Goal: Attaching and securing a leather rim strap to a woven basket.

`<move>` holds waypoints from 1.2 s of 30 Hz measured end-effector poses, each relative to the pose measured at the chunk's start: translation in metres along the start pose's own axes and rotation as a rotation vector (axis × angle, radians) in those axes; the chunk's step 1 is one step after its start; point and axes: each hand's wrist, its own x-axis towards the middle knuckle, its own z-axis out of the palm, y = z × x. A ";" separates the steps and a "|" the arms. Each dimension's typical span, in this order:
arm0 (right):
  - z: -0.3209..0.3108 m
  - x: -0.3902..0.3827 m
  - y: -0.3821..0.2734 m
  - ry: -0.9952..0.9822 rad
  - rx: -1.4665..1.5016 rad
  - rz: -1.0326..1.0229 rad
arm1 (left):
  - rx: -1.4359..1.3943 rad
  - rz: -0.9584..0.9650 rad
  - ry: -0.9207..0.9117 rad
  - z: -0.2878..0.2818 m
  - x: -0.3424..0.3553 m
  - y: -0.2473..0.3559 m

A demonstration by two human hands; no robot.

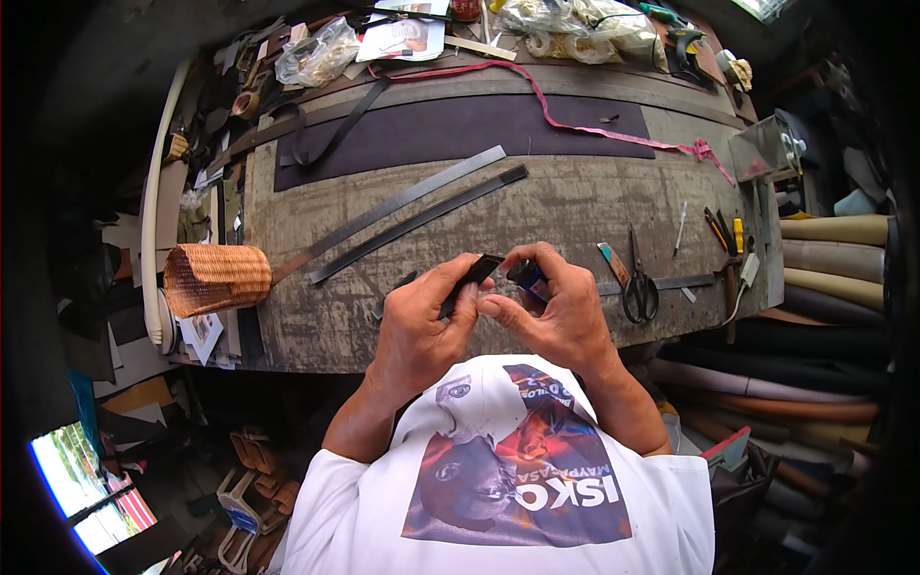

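My left hand [426, 326] grips a short, narrow black piece [476, 274], angled up to the right between thumb and fingers. My right hand [565, 311] holds a small dark blue container [527, 278] with a black top, close beside that piece. Both hands are over the worn workbench [316, 345], near its front edge. Beyond them lie a long metal strip [422, 195] and a darker strip [422, 224]. To the right of my right hand are black scissors [640, 292], a teal-and-orange flat tool [613, 264] and another metal strip [685, 283].
A wicker basket [216, 280] lies at the left end. Dark purple material [450, 129] with a pink tape [541, 96] crosses the back, below bagged items [575, 29]. A metal can [762, 149] and several hand tools [733, 235] sit at the right, beside stacked rolls [829, 259].
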 end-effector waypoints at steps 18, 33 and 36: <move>-0.008 0.001 0.033 0.117 0.429 0.183 | 0.008 -0.020 0.013 0.013 0.008 -0.019; -0.002 0.017 0.012 0.017 -0.108 -0.035 | -0.413 -0.281 -0.155 0.011 0.009 -0.010; -0.002 0.018 0.009 0.004 -0.122 -0.019 | -0.385 -0.249 -0.148 0.011 0.011 -0.008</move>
